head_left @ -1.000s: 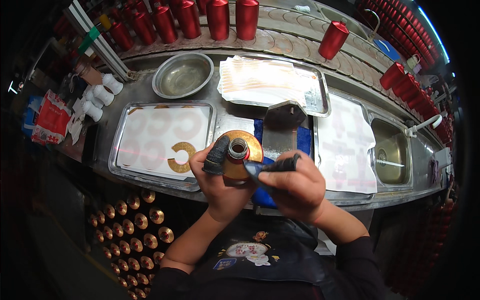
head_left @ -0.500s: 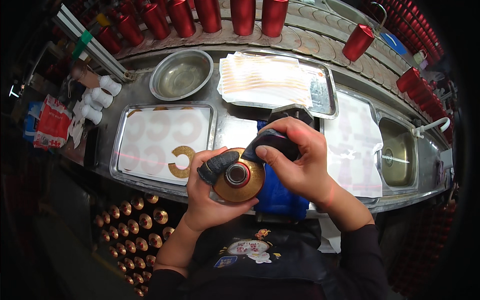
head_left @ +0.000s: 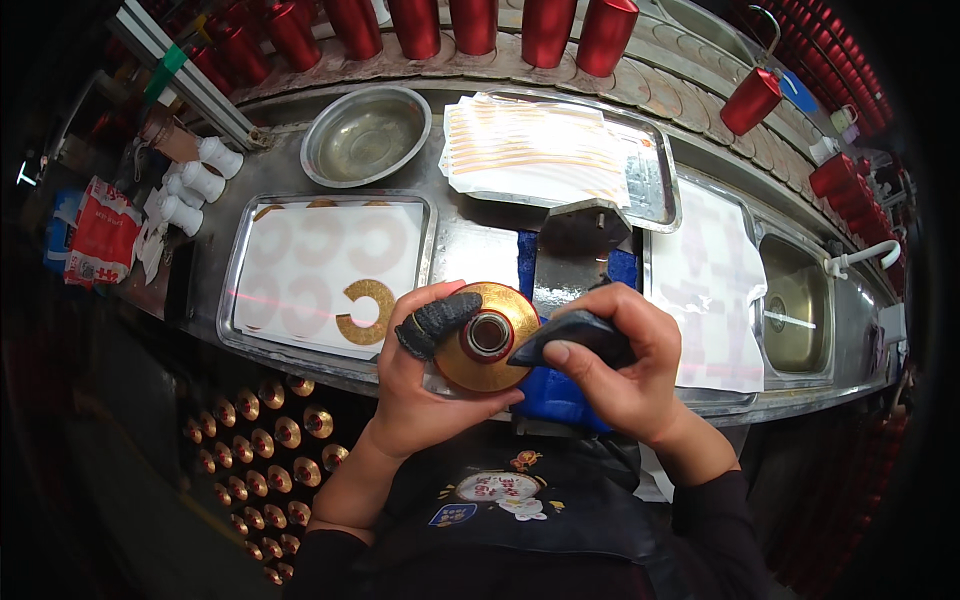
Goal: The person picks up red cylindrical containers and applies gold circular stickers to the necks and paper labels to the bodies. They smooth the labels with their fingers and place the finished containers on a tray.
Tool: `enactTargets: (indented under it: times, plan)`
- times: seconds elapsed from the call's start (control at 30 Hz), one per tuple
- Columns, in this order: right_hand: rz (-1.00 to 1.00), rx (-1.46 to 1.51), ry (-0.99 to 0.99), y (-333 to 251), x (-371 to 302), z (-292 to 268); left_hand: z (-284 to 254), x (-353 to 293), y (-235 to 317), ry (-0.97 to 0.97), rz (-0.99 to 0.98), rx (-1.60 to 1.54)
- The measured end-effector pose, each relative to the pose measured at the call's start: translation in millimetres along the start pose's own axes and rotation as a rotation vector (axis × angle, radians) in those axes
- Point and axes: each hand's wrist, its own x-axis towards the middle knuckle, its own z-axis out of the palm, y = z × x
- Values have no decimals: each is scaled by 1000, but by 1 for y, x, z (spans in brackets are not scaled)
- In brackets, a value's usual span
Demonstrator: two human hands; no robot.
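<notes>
A bottle with a gold shoulder (head_left: pixel 468 368) stands nearly end-on to me, its open neck ringed in red and silver. My left hand (head_left: pixel 408 395) is wrapped round its side, with a dark knitted cover on one finger lying across the gold. My right hand (head_left: pixel 640 365) pinches a dark, flat scraper-like pad (head_left: pixel 590 340), whose pointed end touches or nearly touches the shoulder to the right of the neck. The bottle's body is hidden beneath the shoulder. Close on the left lies a gold C-shaped sticker (head_left: pixel 358 325) on a white sheet.
The sheet rests in a metal tray (head_left: pixel 226 300). Behind are a steel bowl (head_left: pixel 365 135) and a tray of striped sheets (head_left: pixel 535 150). A dark metal bracket (head_left: pixel 585 228) and blue cloth (head_left: pixel 555 400) lie under my hands. Red bottles (head_left: pixel 474 25) line a conveyor; a sink (head_left: pixel 795 300) is right.
My right hand and the pad have moved down round the bottle's shoulder, from above right of the neck to its right side. The red bottles on the conveyor have shifted along.
</notes>
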Motion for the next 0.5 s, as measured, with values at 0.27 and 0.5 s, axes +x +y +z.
enactTargets:
  times: [0.27, 0.5]
  plan:
    - [-110, -41, -46, 17, 40, 1, -12, 11, 1, -118, -88, -161]
    - [146, 132, -267, 14, 89, 6, -19, 25, -5, -323, -207, -519]
